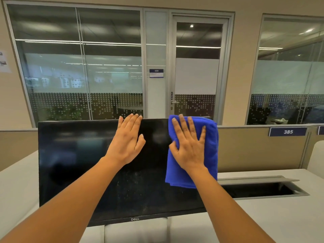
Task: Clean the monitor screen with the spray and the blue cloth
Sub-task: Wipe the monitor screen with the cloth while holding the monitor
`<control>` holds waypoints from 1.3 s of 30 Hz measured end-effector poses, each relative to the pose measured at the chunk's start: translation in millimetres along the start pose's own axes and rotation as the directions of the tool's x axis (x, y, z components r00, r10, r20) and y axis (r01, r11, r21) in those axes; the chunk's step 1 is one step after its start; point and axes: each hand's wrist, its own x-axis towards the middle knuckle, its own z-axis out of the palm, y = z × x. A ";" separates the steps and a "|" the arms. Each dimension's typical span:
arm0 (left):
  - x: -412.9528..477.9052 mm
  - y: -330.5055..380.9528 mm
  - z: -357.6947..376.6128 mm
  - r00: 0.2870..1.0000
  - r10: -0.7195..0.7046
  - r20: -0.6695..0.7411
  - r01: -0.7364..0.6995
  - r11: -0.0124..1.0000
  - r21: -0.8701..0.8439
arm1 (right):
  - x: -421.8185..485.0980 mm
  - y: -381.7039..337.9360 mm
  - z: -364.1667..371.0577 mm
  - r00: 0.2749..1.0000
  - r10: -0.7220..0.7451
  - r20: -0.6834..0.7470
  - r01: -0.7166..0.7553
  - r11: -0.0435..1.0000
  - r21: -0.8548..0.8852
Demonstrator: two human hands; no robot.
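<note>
A black monitor (70, 163) stands on a pale desk in front of me, its dark screen off and faintly smudged low in the middle. My right hand (189, 146) lies flat, fingers spread, pressing a folded blue cloth (210, 155) against the screen's upper right corner. The cloth hangs down over the screen's right edge. My left hand (127, 142) rests flat and empty on the upper middle of the screen, its fingertips at the top bezel. No spray bottle is in view.
An open cable trough (263, 188) with a raised grey lid is set into the desk (280, 216) right of the monitor. A beige partition (254, 149) with a sign reading 385 runs behind. Glass office walls and a door stand beyond.
</note>
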 end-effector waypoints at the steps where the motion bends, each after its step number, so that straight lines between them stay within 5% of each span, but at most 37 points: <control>1: 0.1 -0.2 0.1 1.000 0.001 0.001 -0.001 1.000 0.004 | 0.0 6.5 -1.3 0.998 0.063 -0.006 -0.063 0.998 0.008; 6: 0.1 -0.2 1.0 1.000 0.010 0.000 -0.010 1.000 0.013 | -10.9 28.8 -0.4 0.948 0.320 -0.003 -0.318 0.943 0.102; 20: -0.4 1.0 -0.2 1.000 0.002 -0.001 -0.002 1.000 -0.001 | -60.5 11.4 15.6 0.924 0.382 -0.031 -0.377 0.920 0.112; 29: -1.0 2.9 -2.2 1.000 0.002 0.012 -0.002 1.000 -0.006 | -54.3 -47.6 23.9 0.999 -0.002 0.035 0.000 0.998 0.064; 35: -1.0 1.5 -1.6 1.000 0.014 0.013 -0.014 1.000 0.018 | -49.4 -39.1 25.7 0.941 -0.323 0.099 0.325 0.946 -0.006; 39: -0.3 1.9 -0.5 1.000 0.015 0.003 -0.015 1.000 0.022 | -43.1 -7.0 18.3 0.955 -0.286 0.081 0.289 0.957 -0.028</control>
